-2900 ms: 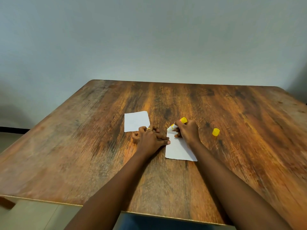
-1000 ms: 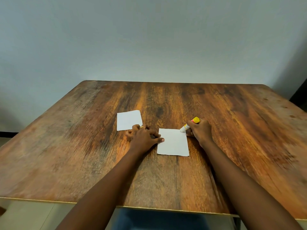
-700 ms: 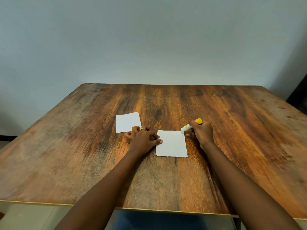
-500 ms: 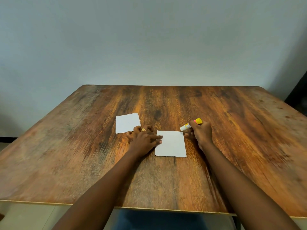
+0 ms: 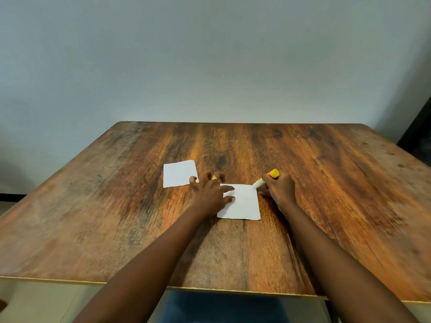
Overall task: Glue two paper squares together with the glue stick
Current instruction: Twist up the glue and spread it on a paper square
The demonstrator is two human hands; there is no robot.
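Saw two white paper squares lying flat on table (image 5: 326, 187), apart, not stacked. Logged far square (image 5: 178, 173) left of centre and near square (image 5: 246, 205) closer to the body, to its right. Found left hand (image 5: 211, 194) splayed palm-down between them, fingers straight, clasping nothing. Noted thumb and forefinger pressing on the left part of near square. Placed little fingertip at lower right corner of far square, touching or just overlapping; could not tell which. Spotted gold ring (image 5: 214, 177) on one finger of that hand.

Found right hand (image 5: 279, 190) clenched round glue stick (image 5: 272, 174), just right of near square's far right corner, heel of hand on table. Saw stick tilted: yellow end up and away past the knuckles, white tip down and left at that corner. Could not tell whether tip touched paper or only wood. Logged most of the barrel as hidden inside the fist.

Noted both forearms bare, reaching in over the near table edge. Marked plain pale wall (image 5: 210, 54) behind table.
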